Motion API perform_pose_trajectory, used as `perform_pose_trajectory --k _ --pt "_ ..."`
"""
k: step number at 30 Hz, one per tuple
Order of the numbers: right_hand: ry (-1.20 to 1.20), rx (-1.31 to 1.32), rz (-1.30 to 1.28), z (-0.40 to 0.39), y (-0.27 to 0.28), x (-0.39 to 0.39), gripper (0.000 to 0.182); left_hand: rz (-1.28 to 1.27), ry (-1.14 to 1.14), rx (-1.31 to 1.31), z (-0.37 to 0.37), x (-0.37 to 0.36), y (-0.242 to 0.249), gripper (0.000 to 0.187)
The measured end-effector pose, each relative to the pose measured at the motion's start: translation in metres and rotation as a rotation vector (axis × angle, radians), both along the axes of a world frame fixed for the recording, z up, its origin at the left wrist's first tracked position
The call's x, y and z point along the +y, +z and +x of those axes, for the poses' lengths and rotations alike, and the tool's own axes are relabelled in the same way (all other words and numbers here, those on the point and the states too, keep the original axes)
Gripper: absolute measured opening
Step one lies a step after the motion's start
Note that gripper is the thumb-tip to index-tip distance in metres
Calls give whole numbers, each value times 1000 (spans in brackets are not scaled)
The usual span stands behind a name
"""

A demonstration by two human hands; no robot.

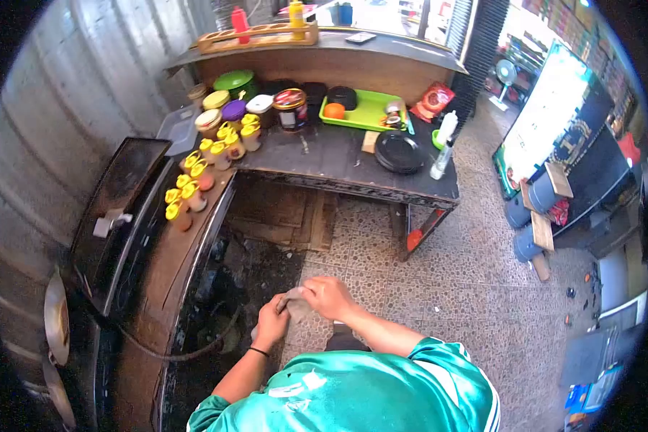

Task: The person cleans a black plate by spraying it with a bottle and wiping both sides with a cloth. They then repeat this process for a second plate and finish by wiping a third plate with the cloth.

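- A grey cloth (299,305) is in the lower middle of the frame, held up between the two hands, with the patterned floor (360,266) behind it.
- It looks thin and limp, so it should be light and soft, fold easily and not break if dropped. Whether it is damp or greasy, and so slippery, I cannot tell.
- An edge or corner seems the best place to take hold: a pinch should be enough, and a bunched fistful would also work. With one grip only, the loose part would likely sag.
- The left hand (271,321), left of the cloth, has its fingers curled in around the cloth's near side, leaving little or no gap. A dark band (259,352) circles that wrist.
- A scrap of similar grey shows at the lower left of this hand; whether it belongs to the same cloth is unclear.
- The right hand (328,298), to the right and slightly higher in the frame, pinches the cloth's upper edge between thumb and fingers, the grip narrow. The exact fingertip contact is too small to make out.
- Left of the hands runs a brown ledge (167,281), with yellow-capped bottles (192,190) at its upper end.
- Above the hands in the frame is a dark table (324,155) bearing a green tray (371,106) and black plates (399,151); neither hand touches these.
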State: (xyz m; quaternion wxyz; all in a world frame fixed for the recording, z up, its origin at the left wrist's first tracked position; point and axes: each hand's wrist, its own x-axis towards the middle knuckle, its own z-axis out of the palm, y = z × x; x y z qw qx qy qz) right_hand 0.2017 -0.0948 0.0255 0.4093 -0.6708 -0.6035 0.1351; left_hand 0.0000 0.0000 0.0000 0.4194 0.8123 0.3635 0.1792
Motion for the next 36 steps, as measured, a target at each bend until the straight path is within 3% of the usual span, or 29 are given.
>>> perform_pose_trajectory --k 2,3,5,7,9,14,16,19,24,29,36 --pt "-165 136 -117 -5 3 6 42 -316 24 175 -7 21 33 42" --pt "-185 29 -171 124 13 -36 42 -378 -8 75 119 -13 5 42" --pt "-304 30 -294 157 19 -40 44 -161 -153 -139 143 7 -11 40" --pt "-355 50 -341 179 20 -47 48 -165 -228 -90 166 23 3 41" --pt "-499 82 -264 204 16 -53 51 -191 -394 61 195 33 22 41" --pt "-660 270 -237 247 4 -43 43 -434 -585 18 256 72 32 30" --pt "-666 289 -202 257 -7 -34 43 -726 -615 -98 278 93 33 21" --pt "-678 352 -214 278 2 -4 38 -797 -634 -141 317 129 33 16" --pt "-719 261 3 305 7 60 25 -825 -739 -167 372 199 41 12" --pt "-695 103 63 329 29 112 18 -926 -584 -278 416 260 29 24" --pt "-785 213 14 355 19 135 14 -953 -297 -420 469 305 16 20"
